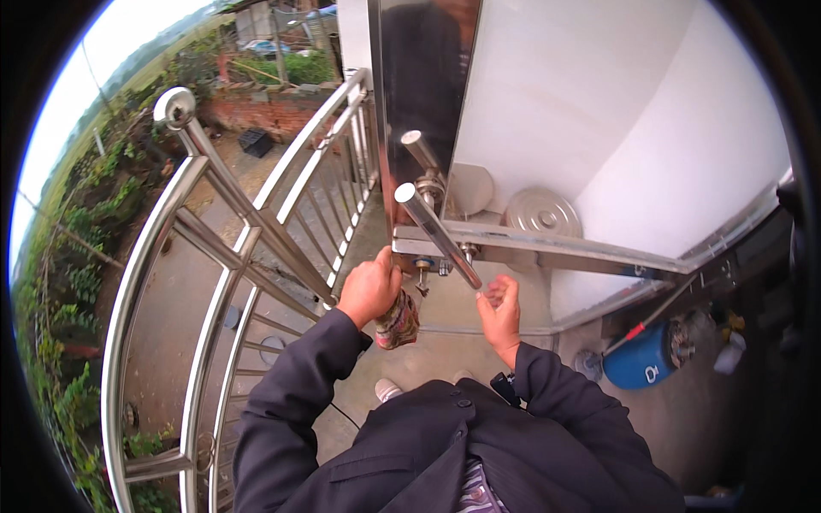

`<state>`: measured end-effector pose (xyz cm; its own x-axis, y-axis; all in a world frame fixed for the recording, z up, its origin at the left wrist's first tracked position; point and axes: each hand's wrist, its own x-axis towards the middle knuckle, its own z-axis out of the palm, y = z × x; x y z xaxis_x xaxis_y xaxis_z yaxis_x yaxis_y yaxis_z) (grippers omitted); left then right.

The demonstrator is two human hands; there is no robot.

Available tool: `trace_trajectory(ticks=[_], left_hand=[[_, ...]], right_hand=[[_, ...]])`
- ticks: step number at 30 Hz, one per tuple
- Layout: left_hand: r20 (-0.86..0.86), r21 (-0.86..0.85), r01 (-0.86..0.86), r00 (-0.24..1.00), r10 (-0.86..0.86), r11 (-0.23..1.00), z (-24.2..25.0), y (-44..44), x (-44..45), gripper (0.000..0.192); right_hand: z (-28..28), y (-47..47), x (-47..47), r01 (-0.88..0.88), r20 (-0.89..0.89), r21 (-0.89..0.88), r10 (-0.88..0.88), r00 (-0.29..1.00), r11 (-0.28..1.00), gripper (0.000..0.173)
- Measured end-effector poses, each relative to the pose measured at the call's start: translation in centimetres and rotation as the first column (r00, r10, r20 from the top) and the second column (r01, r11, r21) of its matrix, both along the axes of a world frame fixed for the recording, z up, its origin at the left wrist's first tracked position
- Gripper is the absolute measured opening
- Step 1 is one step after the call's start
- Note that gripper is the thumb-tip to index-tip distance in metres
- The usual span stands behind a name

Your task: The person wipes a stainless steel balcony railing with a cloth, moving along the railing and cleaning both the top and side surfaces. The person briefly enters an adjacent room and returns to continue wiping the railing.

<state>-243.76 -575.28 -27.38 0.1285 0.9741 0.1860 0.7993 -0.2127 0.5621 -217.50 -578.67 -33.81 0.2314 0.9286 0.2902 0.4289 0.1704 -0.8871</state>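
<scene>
My left hand (371, 282) is closed around a bunched, multicoloured patterned cloth (397, 324), which hangs below the fingers. Its fingertips touch the edge of a polished metal door (545, 240). A tubular metal pull handle (439, 234) stands out from the door. My right hand (500, 311), slightly blurred, is beside the handle's near end with its fingers apart and loosely bent; I see nothing in it. Between the hands, a key (422, 282) appears to hang from a door lock (423, 263). A second metal bar (420, 151), or a reflection, shows against a dark glossy panel (423, 77).
A stainless steel railing (192, 256) runs along my left, above a yard with a brick wall (263, 112). Behind the door, a round ribbed metal lid (544, 215) leans at a white wall (577, 96). To the right are a blue barrel (641, 359) and a red-marked pole (654, 317).
</scene>
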Motion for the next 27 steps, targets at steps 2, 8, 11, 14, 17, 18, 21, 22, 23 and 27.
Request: trace_trajectory(ticks=[2,8,11,14,17,18,21,22,23,27], left_hand=[[-0.01,-0.013,0.04,0.999,-0.041,0.999,0.1,1.2,-0.3,0.043],[-0.013,0.091,0.101,0.995,-0.1,0.991,-0.1,3.2,-1.1,0.039],[-0.024,0.066,0.129,0.992,-0.128,0.989,-0.3,3.5,-1.3,0.04],[-0.032,0.053,0.135,0.991,-0.133,0.989,-0.3,3.4,-1.4,0.041],[-0.044,0.057,0.139,0.99,-0.136,0.989,-0.1,3.3,-1.6,0.041],[-0.046,0.055,0.146,0.989,-0.143,0.988,0.1,3.2,-1.6,0.041],[-0.051,0.047,0.16,0.986,-0.158,0.986,0.2,3.1,-1.7,0.04],[-0.059,0.044,0.156,0.986,-0.153,0.987,0.3,3.2,-1.6,0.04],[-0.055,0.04,0.167,0.985,-0.164,0.985,0.3,3.2,-1.6,0.04],[-0.061,0.034,0.175,0.983,-0.172,0.984,0.5,3.2,-1.6,0.039]], right_hand=[[-0.8,0.3,-0.2,-0.292,-0.306,-0.331,0.191,0.933,0.897,0.036],[-0.6,3.7,-5.6,-0.44,-0.727,-0.435,-0.019,0.686,0.786,0.028],[-0.3,4.6,-7.1,-0.431,-0.836,-0.379,-0.103,0.539,0.819,0.03],[-0.8,5.0,-7.4,-0.457,-0.896,-0.326,-0.116,0.428,0.827,0.03],[-1.3,5.2,-7.2,-0.539,-0.959,-0.257,-0.142,0.247,0.802,0.029],[-1.4,5.2,-7.1,-0.568,-0.97,-0.227,-0.134,0.201,0.791,0.029],[-1.4,5.2,-7.3,-0.538,-0.962,-0.234,-0.112,0.251,0.809,0.028],[-1.3,5.1,-7.4,-0.489,-0.936,-0.292,-0.142,0.322,0.822,0.028],[-1.2,5.0,-7.7,-0.453,-0.922,-0.279,-0.105,0.373,0.847,0.027],[-0.7,4.7,-8.8,-0.232,-0.792,-0.371,-0.176,0.584,0.899,0.023]])
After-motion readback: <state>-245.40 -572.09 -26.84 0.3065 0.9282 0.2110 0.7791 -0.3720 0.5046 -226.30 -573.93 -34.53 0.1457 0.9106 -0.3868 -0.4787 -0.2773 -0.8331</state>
